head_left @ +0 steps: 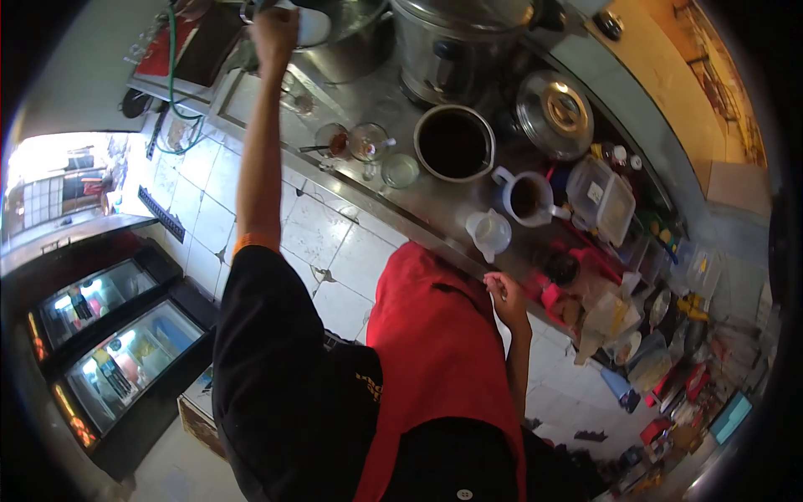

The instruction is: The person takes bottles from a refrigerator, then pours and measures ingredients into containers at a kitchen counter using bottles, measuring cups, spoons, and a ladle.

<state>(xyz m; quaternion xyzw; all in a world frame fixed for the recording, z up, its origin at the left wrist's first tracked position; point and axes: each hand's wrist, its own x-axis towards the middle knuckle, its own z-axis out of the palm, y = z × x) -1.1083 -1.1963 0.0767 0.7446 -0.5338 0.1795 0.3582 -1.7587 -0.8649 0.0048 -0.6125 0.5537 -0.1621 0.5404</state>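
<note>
My left hand [274,35] is stretched far out to the top edge of the head view, with its fingers closed. A rounded white object [312,27] shows right beside it, at the rim of a large steel pot [347,57]. The top edge cuts off part of the fingers, so what they grip is not clear. My right hand [507,298] hangs loosely by the counter edge, fingers apart and slightly bent, holding nothing. Closest to it stands a translucent plastic jug [488,233]. Behind that are a white jug of brown liquid [527,199] and a steel pot of dark liquid [455,144].
Glasses [368,142] stand near the front edge of the steel counter [351,180]. A big lidded steel urn [452,58] and a round lid [554,115] are behind. Plastic containers [600,201] crowd the right. Lit display fridges [125,360] stand at lower left.
</note>
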